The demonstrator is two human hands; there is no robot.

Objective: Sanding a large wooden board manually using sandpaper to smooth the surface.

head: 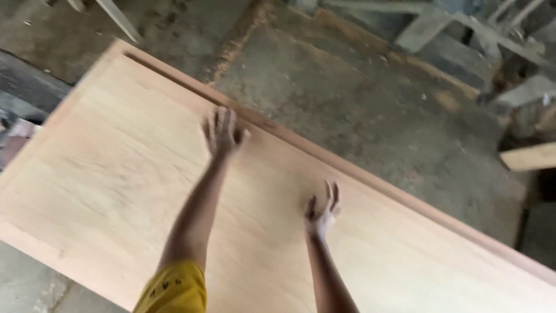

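Observation:
A large pale wooden panel (116, 174) with a raised frame strip along its far edge lies flat below me and fills most of the view. My left hand (223, 132) is stretched out over the panel near its far frame strip, fingers spread, palm down on or just above the wood. My right hand (322, 210) reaches out nearer to me, fingers apart, over the middle of the panel. Neither hand holds anything. A yellow sleeve (174, 287) covers my left upper arm.
Beyond the panel is a dusty concrete floor (370, 110) with sawdust. Wooden offcuts and planks (530, 156) lie at the right, and lumber pieces (463, 29) are stacked at the top right. A dark board (29, 84) sits at the left.

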